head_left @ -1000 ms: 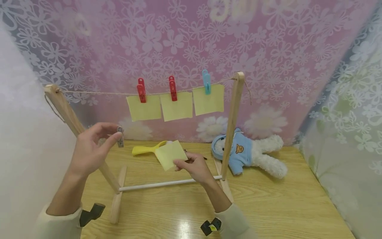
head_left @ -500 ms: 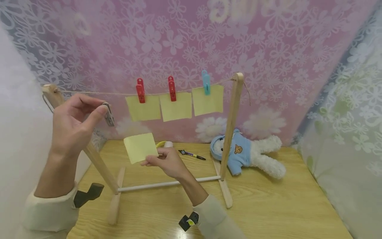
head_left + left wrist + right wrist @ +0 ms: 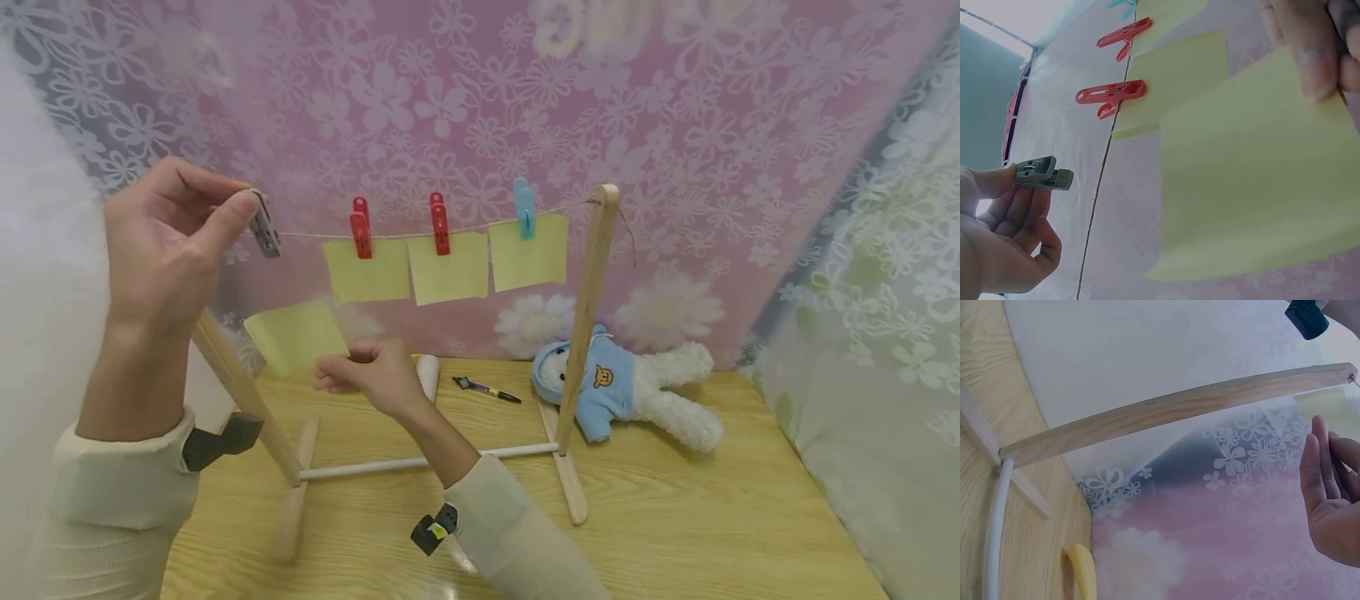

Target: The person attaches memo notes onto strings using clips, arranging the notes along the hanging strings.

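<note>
My left hand (image 3: 168, 250) pinches a grey clothespin (image 3: 266, 225) between thumb and fingertips, near the left end of the string (image 3: 300, 236). The left wrist view shows this clothespin (image 3: 1044, 174) with its jaws apart from the string. Lower and to the right, my right hand (image 3: 378, 375) pinches the right edge of a yellow paper square (image 3: 296, 337), which is below the string. On the string hang yellow paper squares held by two red clothespins (image 3: 362, 229) and a light blue clothespin (image 3: 525, 208).
A wooden frame, its right post (image 3: 588, 317) leaning slightly, carries the string; a white bar (image 3: 510, 451) joins its feet. Behind on the table (image 3: 675, 517) lie a pen (image 3: 487, 389), a plush toy in a blue hoodie (image 3: 611, 387), and a yellow-handled thing (image 3: 1083, 572).
My left hand has risen and moved left with the grey clothespin, up to the string's height. My right hand has carried the yellow paper square left and upward.
</note>
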### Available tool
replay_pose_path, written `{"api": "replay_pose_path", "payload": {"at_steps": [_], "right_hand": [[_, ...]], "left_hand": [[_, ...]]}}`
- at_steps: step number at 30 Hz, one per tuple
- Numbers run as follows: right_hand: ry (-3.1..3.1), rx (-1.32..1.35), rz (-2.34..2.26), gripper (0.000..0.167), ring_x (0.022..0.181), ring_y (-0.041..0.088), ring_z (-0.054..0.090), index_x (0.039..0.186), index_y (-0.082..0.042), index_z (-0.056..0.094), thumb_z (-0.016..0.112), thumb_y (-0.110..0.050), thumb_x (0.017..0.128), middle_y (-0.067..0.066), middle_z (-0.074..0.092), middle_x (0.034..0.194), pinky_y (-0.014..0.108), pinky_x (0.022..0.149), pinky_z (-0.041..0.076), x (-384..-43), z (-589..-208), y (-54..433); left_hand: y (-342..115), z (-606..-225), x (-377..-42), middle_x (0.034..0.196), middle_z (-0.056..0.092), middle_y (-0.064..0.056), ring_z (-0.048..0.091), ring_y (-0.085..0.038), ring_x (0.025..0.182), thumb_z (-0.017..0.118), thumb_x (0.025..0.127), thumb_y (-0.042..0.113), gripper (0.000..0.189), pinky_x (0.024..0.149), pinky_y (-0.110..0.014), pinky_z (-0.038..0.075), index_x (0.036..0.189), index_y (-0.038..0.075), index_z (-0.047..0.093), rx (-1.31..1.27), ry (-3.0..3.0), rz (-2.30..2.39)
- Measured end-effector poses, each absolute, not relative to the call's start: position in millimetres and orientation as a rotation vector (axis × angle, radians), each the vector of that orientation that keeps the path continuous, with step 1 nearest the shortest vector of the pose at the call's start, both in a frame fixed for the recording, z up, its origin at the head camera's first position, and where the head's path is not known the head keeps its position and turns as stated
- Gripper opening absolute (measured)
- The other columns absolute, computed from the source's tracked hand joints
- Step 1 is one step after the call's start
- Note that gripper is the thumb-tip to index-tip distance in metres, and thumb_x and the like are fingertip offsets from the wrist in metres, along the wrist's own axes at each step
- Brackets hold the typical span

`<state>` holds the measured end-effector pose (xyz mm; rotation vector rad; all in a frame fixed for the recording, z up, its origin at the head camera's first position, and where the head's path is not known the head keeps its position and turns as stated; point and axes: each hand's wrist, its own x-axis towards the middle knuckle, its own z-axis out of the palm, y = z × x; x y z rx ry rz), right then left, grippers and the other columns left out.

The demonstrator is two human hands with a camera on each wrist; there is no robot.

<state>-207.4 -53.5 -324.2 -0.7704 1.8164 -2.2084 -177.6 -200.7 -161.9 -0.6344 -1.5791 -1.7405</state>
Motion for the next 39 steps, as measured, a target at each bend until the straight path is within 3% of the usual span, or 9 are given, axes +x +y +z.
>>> {"api": "replay_pose_path", "payload": {"at_steps": [4, 8, 16, 24, 29, 36, 39], "right_hand": [[1.824, -0.723, -2.207, 0.022, 0.073, 0.015, 0.072, 0.089, 0.012, 0.068, 0.068, -0.010, 0.087, 0.027, 0.070, 0.087, 0.033, 0.072, 0.058, -211, -323, -59], [1.837, -0.744, -2.207, 0.023, 0.082, 0.022, 0.073, 0.093, 0.010, 0.068, 0.065, -0.012, 0.089, 0.026, 0.070, 0.092, 0.031, 0.074, 0.058, -214, -321, -64], [1.824, -0.704, -2.245, 0.024, 0.092, 0.033, 0.070, 0.099, 0.008, 0.069, 0.061, -0.014, 0.092, 0.026, 0.070, 0.096, 0.028, 0.076, 0.058, -216, -312, -78], [1.856, -0.699, -2.270, 0.025, 0.079, 0.014, 0.072, 0.095, 0.004, 0.071, 0.063, -0.020, 0.091, 0.020, 0.072, 0.093, 0.026, 0.075, 0.058, -219, -303, -84], [1.814, -0.685, -2.332, 0.024, 0.079, 0.013, 0.072, 0.092, 0.003, 0.071, 0.064, -0.020, 0.091, 0.021, 0.072, 0.093, 0.028, 0.075, 0.058, -220, -299, -84], [1.778, -0.661, -2.383, 0.027, 0.088, 0.033, 0.070, 0.094, 0.009, 0.070, 0.062, -0.017, 0.092, 0.027, 0.069, 0.094, 0.029, 0.074, 0.058, -219, -294, -88], [1.756, -0.661, -2.401, 0.027, 0.089, 0.034, 0.070, 0.093, 0.011, 0.069, 0.062, -0.016, 0.092, 0.029, 0.069, 0.094, 0.029, 0.074, 0.058, -218, -293, -88]], "left_hand": [[-200, -156, -181, 0.073, 0.070, -0.005, 0.061, -0.012, 0.063, 0.067, 0.076, -0.012, 0.009, 0.063, -0.018, 0.048, 0.077, -0.004, 0.064, -0.616, -1.581, -1.760], [-201, -150, -185, 0.073, 0.070, -0.003, 0.060, -0.012, 0.065, 0.069, 0.077, -0.010, 0.009, 0.064, -0.019, 0.048, 0.076, -0.002, 0.065, -0.555, -1.631, -1.733], [-205, -149, -195, 0.073, 0.069, -0.001, 0.058, -0.012, 0.057, 0.068, 0.079, -0.009, 0.010, 0.053, -0.017, 0.049, 0.075, 0.001, 0.066, -0.592, -1.719, -1.676], [-208, -153, -192, 0.076, 0.068, -0.003, 0.061, -0.012, 0.060, 0.066, 0.080, -0.010, 0.011, 0.053, -0.019, 0.053, 0.078, 0.001, 0.068, -0.629, -1.756, -1.696], [-207, -156, -192, 0.078, 0.067, -0.002, 0.061, -0.011, 0.061, 0.064, 0.081, -0.010, 0.013, 0.056, -0.018, 0.053, 0.080, 0.003, 0.069, -0.598, -1.817, -1.659], [-207, -161, -192, 0.079, 0.067, -0.002, 0.061, -0.011, 0.062, 0.065, 0.081, -0.010, 0.012, 0.055, -0.019, 0.054, 0.081, 0.001, 0.068, -0.573, -1.839, -1.677], [-208, -162, -191, 0.079, 0.068, -0.001, 0.060, -0.010, 0.061, 0.066, 0.081, -0.008, 0.004, 0.055, -0.019, 0.054, 0.084, -0.005, 0.067, -0.555, -1.864, -1.652]]}}
